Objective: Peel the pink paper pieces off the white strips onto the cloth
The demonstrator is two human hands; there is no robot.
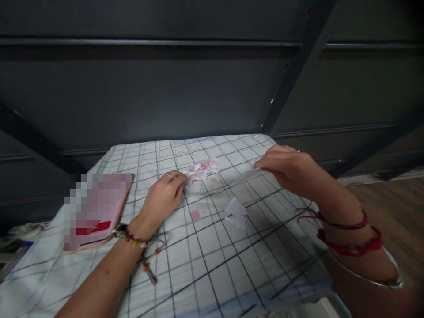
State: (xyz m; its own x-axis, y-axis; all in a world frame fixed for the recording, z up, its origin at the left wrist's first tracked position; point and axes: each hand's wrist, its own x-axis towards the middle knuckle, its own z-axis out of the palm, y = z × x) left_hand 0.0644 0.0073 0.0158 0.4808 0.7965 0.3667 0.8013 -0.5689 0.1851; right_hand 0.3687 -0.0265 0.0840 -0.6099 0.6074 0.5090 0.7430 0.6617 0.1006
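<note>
A thin, see-through plastic strip [230, 183] stretches between my two hands over the cloth. My left hand [165, 192], low on the cloth, has its fingers closed on the strip's left end. Just past those fingertips lies a small heap of torn white and pink paper scraps [204, 169]. My right hand [286, 164] is raised above the right side and pinches the strip's other end; its fingertips are partly hidden behind the hand. Below the strip lies a crumpled white paper piece [236, 213]. A pink stain [195, 215] shows beside it.
A white checked cloth [212, 269] covers the table. At the left lies a phone in a pink case [112, 198], partly blurred out, close to my left wrist. A dark panel wall [165, 97] rises behind the table. Wooden floor [397, 212] shows at the right.
</note>
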